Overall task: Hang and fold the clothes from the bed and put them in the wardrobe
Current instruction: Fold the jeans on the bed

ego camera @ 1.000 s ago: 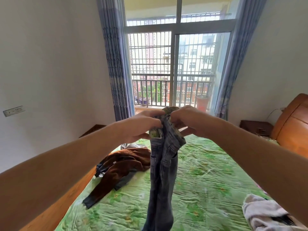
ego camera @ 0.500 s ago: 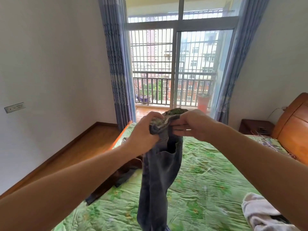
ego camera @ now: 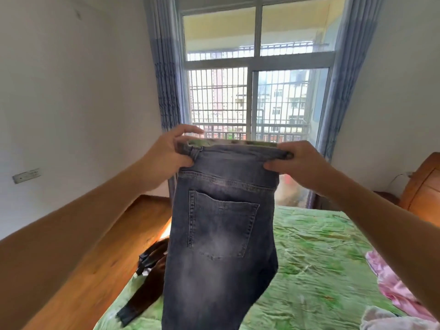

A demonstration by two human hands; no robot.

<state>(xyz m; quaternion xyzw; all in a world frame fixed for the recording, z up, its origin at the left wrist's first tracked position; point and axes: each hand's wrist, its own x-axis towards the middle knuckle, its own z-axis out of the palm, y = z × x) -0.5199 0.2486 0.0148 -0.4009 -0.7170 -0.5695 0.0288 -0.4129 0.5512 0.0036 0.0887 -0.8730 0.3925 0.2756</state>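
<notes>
A pair of dark grey jeans point(ego camera: 221, 234) hangs in front of me above the bed point(ego camera: 316, 263), back pocket facing me, waistband stretched flat. My left hand point(ego camera: 170, 153) pinches the left end of the waistband and my right hand point(ego camera: 297, 160) pinches the right end. The legs drop out of view at the bottom edge. A brown garment point(ego camera: 147, 279) lies on the green bedspread behind the jeans, partly hidden by them. A pink garment point(ego camera: 390, 284) and a pale one point(ego camera: 390, 320) lie at the bed's right side.
A wooden floor strip point(ego camera: 95, 270) runs along the bed's left side by the white wall. A sliding balcony door point(ego camera: 252, 101) with blue curtains stands ahead. A wooden headboard point(ego camera: 426, 191) rises at the right. No wardrobe is in view.
My hands have moved apart and upward, spreading the bunched waistband out flat. The jeans now hang wide with the back pocket showing. The view has tilted up.
</notes>
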